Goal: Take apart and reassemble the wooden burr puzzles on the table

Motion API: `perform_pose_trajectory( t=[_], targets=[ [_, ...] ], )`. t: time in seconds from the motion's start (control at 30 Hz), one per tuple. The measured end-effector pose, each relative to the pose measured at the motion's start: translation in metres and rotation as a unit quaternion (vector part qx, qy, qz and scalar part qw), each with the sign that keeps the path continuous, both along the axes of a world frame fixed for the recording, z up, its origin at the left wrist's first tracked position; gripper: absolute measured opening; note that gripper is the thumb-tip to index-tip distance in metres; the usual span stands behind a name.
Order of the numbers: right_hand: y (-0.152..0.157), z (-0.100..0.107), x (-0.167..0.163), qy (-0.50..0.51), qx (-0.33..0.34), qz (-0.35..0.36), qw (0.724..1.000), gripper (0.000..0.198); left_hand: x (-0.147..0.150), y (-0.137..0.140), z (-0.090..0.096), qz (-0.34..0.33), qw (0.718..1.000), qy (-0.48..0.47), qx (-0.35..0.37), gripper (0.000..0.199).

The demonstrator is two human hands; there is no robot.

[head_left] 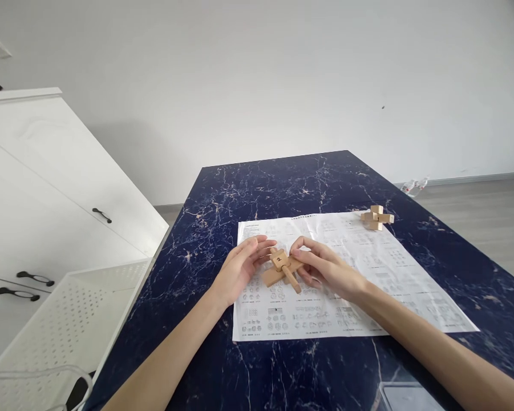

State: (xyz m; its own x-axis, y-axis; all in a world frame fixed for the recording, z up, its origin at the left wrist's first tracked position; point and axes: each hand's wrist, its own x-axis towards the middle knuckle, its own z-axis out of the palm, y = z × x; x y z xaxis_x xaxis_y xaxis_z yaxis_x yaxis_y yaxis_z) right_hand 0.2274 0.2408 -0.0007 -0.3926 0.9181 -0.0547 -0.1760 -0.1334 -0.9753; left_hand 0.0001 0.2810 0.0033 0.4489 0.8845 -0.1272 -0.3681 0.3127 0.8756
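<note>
A wooden interlocking puzzle (pixel 279 261), with a "2" marked on one block and a thin rod sticking out toward me, is held above the printed sheet (pixel 325 319). My right hand (pixel 325 265) pinches its right side between thumb and fingers. On the left, my left hand (pixel 243 267) is beside the puzzle, fingers extended and apart, fingertips close to its far end; whether they touch it I cannot tell. Small diagrams and lines of print cover the sheet, which has creases.
Another assembled wooden puzzle (pixel 376 218) rests at the sheet's far right corner on the dark blue marbled table (pixel 265 188). A clear plastic container (pixel 411 396) lies at the near edge. White cabinets (pixel 68 171) and a perforated white chair (pixel 81 308) stand left.
</note>
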Motion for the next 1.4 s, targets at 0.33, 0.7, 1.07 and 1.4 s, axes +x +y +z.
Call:
perform_pose_trajectory(
  t=[0.33, 0.7, 1.07, 1.4],
  targets=[
    [-0.041, 0.036, 0.067, -0.433, 0.185, -0.194, 0.861, 0.038, -0.001, -0.004, -0.002, -0.002, 0.996, 0.066, 0.054, 0.032],
    [-0.067, 0.009, 0.174, -0.680, 0.169, -0.359, 0.616, 0.027, 0.001, -0.007, -0.003, -0.017, 0.989, 0.121, 0.084, 0.027],
    [-0.065, 0.002, 0.171, -0.675, 0.146, -0.397, 0.605, 0.038, 0.001, -0.011, -0.001, -0.024, 0.980, 0.160, 0.118, 0.025],
    [-0.044, 0.012, 0.082, -0.534, 0.227, -0.246, 0.776, 0.034, 0.001, -0.011, 0.004, -0.030, 0.968, 0.198, 0.152, 0.024]
  ],
)
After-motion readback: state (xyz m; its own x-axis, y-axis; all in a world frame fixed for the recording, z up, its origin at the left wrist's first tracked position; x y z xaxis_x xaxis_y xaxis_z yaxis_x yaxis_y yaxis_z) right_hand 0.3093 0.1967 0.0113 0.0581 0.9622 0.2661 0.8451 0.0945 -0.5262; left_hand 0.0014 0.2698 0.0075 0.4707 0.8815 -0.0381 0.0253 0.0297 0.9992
